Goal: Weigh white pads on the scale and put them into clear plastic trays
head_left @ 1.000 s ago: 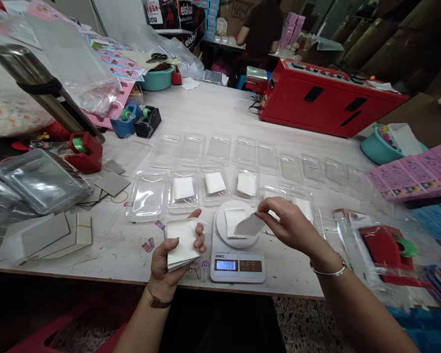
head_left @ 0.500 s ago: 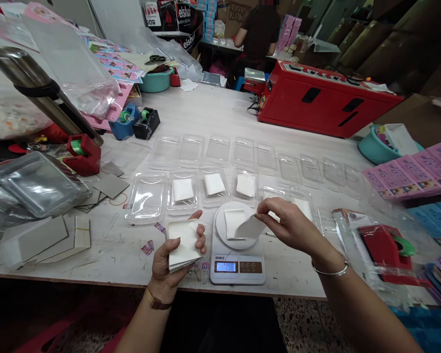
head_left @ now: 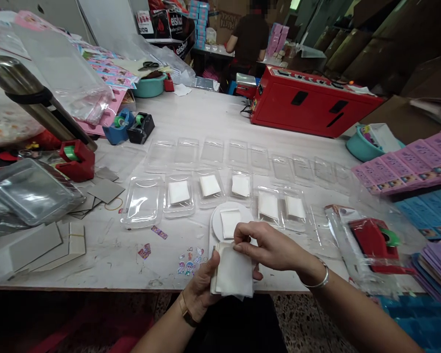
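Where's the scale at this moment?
In the head view, the scale is slightly right of centre, in front of the clear trays and partly hidden by the paper stack in the left hand.

Lit evenly across tabletop (head_left: 206, 115); murky beyond far edge and below near edge. Glaring in white streaks on clear tray (head_left: 143, 203) toward left edge. Low in contrast on white paper stack (head_left: 235, 272). Stretched wide-angle, slightly soft at pink boxes (head_left: 404, 169) by right edge. Pixelated at co-worker's head (head_left: 257, 6).
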`<state>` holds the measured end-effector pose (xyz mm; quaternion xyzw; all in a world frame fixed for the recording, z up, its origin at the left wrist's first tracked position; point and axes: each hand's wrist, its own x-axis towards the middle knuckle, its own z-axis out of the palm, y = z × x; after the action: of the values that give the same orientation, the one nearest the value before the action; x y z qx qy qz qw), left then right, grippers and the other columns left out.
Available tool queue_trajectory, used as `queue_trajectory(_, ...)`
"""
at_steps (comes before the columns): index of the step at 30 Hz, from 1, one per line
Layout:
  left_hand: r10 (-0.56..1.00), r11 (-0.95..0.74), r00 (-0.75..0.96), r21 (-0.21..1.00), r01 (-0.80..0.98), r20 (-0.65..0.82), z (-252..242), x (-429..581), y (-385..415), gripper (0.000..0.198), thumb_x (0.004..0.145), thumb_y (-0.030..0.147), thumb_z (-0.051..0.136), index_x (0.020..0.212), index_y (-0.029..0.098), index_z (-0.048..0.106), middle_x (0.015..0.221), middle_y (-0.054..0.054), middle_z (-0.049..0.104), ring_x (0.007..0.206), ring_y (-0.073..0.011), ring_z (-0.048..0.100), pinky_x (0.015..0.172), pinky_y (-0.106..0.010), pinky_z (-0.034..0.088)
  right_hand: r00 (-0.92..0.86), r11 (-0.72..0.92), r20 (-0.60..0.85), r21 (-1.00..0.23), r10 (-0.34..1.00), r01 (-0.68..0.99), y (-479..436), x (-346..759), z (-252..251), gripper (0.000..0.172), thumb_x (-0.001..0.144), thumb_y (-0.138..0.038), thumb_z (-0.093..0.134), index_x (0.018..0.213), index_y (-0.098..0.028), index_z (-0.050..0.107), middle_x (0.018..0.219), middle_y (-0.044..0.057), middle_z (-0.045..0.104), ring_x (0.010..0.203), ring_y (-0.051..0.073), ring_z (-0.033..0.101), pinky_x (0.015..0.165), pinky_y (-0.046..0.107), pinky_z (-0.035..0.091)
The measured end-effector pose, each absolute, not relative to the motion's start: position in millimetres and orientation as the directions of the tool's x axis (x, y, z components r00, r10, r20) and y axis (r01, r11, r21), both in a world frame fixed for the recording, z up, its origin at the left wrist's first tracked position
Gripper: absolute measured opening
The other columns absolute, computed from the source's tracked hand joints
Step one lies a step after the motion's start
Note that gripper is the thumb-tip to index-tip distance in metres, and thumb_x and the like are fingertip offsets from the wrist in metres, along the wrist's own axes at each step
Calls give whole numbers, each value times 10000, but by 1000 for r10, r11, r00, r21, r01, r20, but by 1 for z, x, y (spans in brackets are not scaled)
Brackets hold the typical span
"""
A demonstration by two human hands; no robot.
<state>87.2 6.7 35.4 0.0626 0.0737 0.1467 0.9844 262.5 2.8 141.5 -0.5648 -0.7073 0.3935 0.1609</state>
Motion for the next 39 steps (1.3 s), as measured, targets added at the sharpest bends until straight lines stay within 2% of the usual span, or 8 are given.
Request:
queue_trajectory(3,266,956,959,158,-249,-99,32,84,2,566,680,506,789,1099,139,686,1009,-127,739,883,-244,705,753,-293,547,-301,76,-216,-684,929,725,-2,257,140,112,873,-194,530,761,-188,533,701,-16,556,649,102,476,607,254,337)
queue_trajectory(8,190,971,976,171,-170,-108,23,83,-1,303,672,184,679,934,35,706,820,-133,734,740,-196,698,659,-240,523,-273,88,-184,-660,944,747,-9,253,140,114,852,-188,546,739,-187,555,674,-12,560,627,107,471,609,268,347)
queue_trajectory(13,220,964,971,171,-203,-91,25,86,-3,615,561,146,596,1172,75,620,877,-111,701,677,-199,667,591,-266,490,-243,-7,-186,-807,952,590,3,279,123,188,900,-371,577,993,-209,599,886,29,649,779,151,587,646,269,440)
queue_trajectory(17,288,948,952,175,-267,-103,29,85,5,844,549,125,579,1381,172,450,1038,-102,676,718,-187,645,625,-280,482,-53,4,-76,-537,996,844,35,302,99,224,918,-325,553,1102,-202,581,1034,90,630,944,230,577,791,370,458)
queue_trajectory(19,338,932,932,186,-311,-131,30,87,12,869,559,136,580,1409,191,411,1035,-100,675,728,-190,637,636,-287,476,-93,30,-125,-429,988,903,51,305,89,239,905,-313,569,1106,-186,582,1056,102,610,979,249,561,808,383,449)
queue_trajectory(25,440,896,872,174,-409,-214,25,104,28,862,556,151,585,1400,183,416,1039,-118,686,770,-217,641,655,-298,462,-109,17,-276,-317,955,948,79,292,82,203,802,-333,676,904,-183,586,934,68,593,907,231,541,721,323,402)
queue_trajectory(31,426,902,863,193,-385,-270,23,106,27,829,540,148,625,1355,166,477,1050,-134,689,744,-219,654,569,-261,428,-176,52,-360,-327,916,943,83,286,91,203,781,-318,662,718,-195,514,842,53,579,778,188,511,614,286,325)
queue_trajectory(39,431,899,850,220,-378,-303,20,108,27,851,540,121,632,1374,184,474,952,-103,698,657,-193,636,517,-252,428,-167,-45,-479,-398,862,916,83,288,92,192,770,-178,579,959,-203,559,867,38,653,766,188,548,613,270,315)
